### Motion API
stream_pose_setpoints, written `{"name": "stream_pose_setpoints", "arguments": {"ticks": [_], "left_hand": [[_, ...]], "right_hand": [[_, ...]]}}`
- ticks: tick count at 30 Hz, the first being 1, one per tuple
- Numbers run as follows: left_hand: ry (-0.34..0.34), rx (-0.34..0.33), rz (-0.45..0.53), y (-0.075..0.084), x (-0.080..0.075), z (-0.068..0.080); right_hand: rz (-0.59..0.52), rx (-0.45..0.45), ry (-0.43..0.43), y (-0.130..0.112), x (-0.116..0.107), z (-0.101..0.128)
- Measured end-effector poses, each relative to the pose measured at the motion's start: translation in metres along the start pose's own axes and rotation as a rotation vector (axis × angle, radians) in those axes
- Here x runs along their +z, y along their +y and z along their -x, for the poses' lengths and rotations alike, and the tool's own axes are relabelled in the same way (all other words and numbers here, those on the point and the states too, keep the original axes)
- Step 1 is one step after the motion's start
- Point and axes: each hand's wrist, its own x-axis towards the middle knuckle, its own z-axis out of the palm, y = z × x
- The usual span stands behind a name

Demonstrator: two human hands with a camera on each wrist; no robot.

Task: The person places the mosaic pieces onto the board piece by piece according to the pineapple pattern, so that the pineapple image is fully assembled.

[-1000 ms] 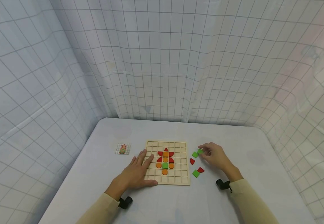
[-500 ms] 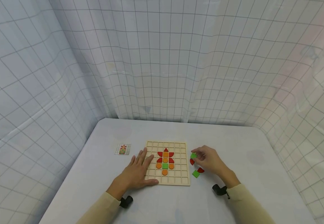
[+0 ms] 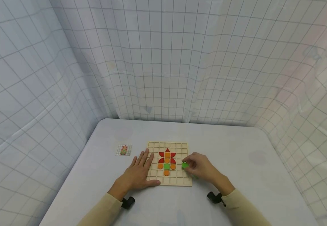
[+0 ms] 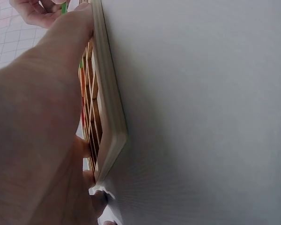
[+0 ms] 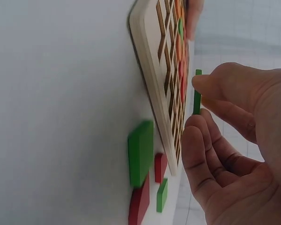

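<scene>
Between thumb and fingers, my right hand [image 3: 201, 168] pinches a green square tile [image 3: 184, 165] above the right side of the wooden grid board [image 3: 169, 185]. In the right wrist view this green tile [image 5: 197, 96] stands on edge, apart from the board. My left hand [image 3: 136, 177] rests with spread, straight fingers on the board's left edge, its thumb near the front edge. Red quarter-round pieces [image 3: 173, 155], a red triangle [image 3: 167, 150], orange discs [image 3: 166, 173], an orange square [image 3: 167, 155] and a seated green square [image 3: 167, 166] form a figure in the middle cells.
Right of the board lie loose green tiles [image 5: 140, 152] and red pieces [image 5: 140, 201], mostly hidden behind my right hand in the head view. A small pattern card [image 3: 124, 150] lies to the left on the white table [image 3: 231, 141]. Gridded curtains [image 3: 163, 62] enclose it.
My right hand has taken a green tile from the loose pieces and carried it left and towards me, over the board's right side. The left hand stays in place.
</scene>
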Motion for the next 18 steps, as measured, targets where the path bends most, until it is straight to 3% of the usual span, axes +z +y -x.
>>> {"name": "stream_pose_setpoints", "arguments": {"ticks": [9,18], "left_hand": [[-0.011,-0.018,0.029,0.002,-0.001,-0.001],[-0.003,-0.002,0.048,0.001,0.000,0.000]], "right_hand": [[-0.029,0.008,-0.093,-0.019,0.019,-0.004],[0.023,-0.031,-0.088,-0.033,0.033,-0.006]]}}
